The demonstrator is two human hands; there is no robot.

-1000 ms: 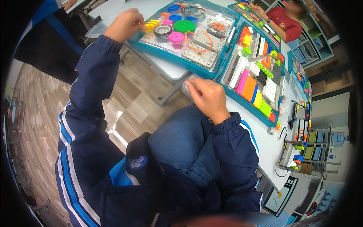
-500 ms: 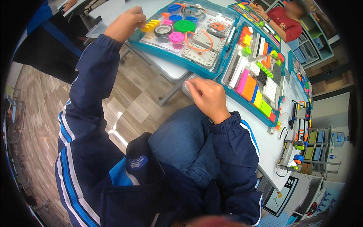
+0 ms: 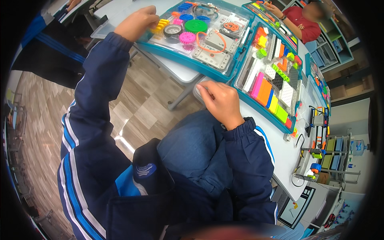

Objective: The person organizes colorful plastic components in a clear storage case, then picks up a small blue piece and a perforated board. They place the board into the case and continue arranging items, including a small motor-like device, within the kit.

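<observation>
My left hand reaches over the left edge of a teal case full of building parts. Its fingers are curled beside yellow toothed pieces; whatever lies between them is hidden. Closer to me, my right hand is closed at the table's front edge, by the case's hinge side, its thumb laid along the curled fingers. I cannot make out anything inside it. Within the case are a grey wheel, a green gear, a pink gear, and an orange band over a grey electronic block.
The case's other half holds coloured beams and plates. Wired built models and a laptop are at the right. Across the table sits a person in a red top; another person in dark clothes is at the left.
My left hand has shifted slightly right, toward the yellow toothed pieces. My right hand stays almost where it was, still closed.
</observation>
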